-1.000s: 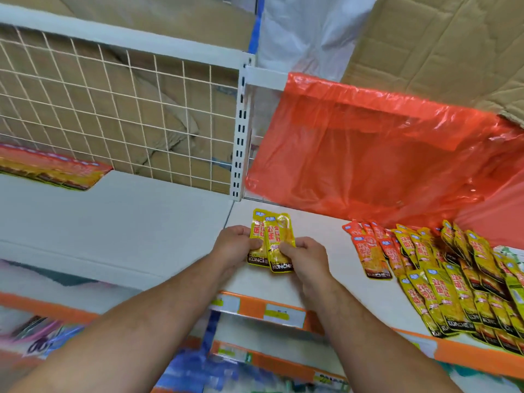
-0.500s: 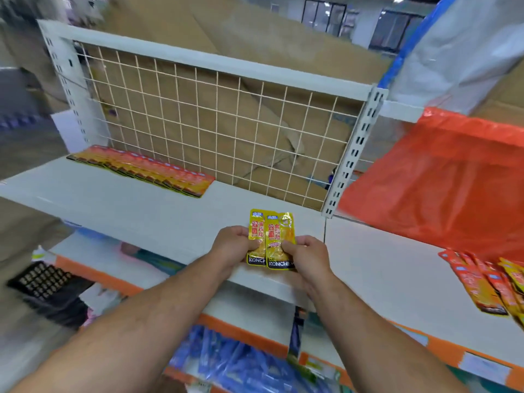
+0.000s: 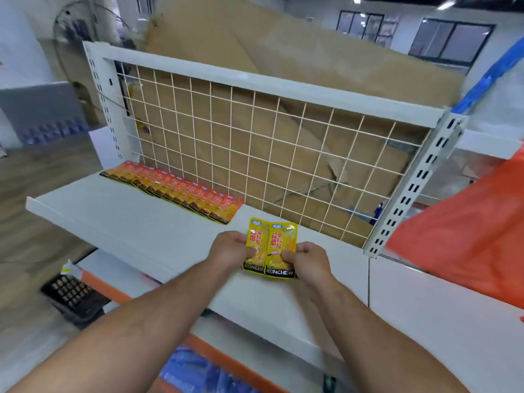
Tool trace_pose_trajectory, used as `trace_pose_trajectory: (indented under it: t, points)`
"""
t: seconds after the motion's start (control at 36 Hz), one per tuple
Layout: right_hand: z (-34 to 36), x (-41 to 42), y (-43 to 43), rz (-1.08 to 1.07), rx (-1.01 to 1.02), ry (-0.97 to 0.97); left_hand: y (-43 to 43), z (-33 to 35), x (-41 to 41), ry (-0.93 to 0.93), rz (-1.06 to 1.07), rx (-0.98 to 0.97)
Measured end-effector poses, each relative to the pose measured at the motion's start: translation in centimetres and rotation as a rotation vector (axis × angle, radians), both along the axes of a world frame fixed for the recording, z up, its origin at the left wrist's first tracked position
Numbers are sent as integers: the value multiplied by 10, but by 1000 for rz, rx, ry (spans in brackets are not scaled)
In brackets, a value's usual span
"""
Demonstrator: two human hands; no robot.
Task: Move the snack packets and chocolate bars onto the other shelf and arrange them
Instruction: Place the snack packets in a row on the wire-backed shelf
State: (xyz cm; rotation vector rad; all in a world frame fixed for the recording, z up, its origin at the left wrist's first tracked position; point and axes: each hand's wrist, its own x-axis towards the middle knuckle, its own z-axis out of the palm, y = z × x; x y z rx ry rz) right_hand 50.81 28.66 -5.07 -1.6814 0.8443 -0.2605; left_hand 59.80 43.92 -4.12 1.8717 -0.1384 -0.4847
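Head view, down two bare forearms. Left hand [image 3: 229, 249] and right hand [image 3: 310, 262] side by side, each grip closed tight on the lower half of two overlapping yellow snack packets [image 3: 279, 239], held upright just above the white shelf [image 3: 127, 217]. Since half a second ago, carried further left, nearer the row of orange packets [image 3: 175, 191] lying along the wire grid back [image 3: 255, 143]. Behind, brown cardboard [image 3: 283, 52]; right, orange plastic sheet [image 3: 467, 236]; lower left, black crate [image 3: 73, 296] on the floor.

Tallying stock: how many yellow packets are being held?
2 visible: the left yellow packet in the left hand, the right yellow packet overlapping it, in the right hand. Others may hide behind.
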Motion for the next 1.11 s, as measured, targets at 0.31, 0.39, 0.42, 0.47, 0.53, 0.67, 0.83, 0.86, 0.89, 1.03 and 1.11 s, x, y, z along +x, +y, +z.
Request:
trace_pose_trajectory:
  t: [0.31,0.39,0.42,0.47,0.53,0.67,0.83,0.86,0.89,1.03,1.11]
  points:
    - [-14,43,-33,10,1,52,-35,-11,55,-120,-60,293]
    - [-15,51,-39,-13,-12,76,-46,-15,69,-176,-88,334]
    - [-16,54,-41,-22,-2,75,-49,-17,75,-195,-96,347]
    - [-19,61,-44,-43,6,73,-55,-18,85,-236,-120,392]
    - [-21,67,-45,-58,-12,92,-60,-20,94,-276,-157,448]
    - [-28,80,-48,-129,-11,114,-69,-24,112,-369,-264,569]
    - [-33,92,-45,-219,59,70,-73,-24,124,-433,-377,648]
    - [-35,94,-45,-229,68,60,-74,-24,127,-438,-396,659]
    - [-36,95,-45,-235,77,57,-74,-24,129,-442,-413,668]
    - [-30,97,-40,-263,61,71,-74,-22,137,-467,-465,708]
    - [-29,100,-39,-274,69,71,-72,-22,139,-489,-497,711]
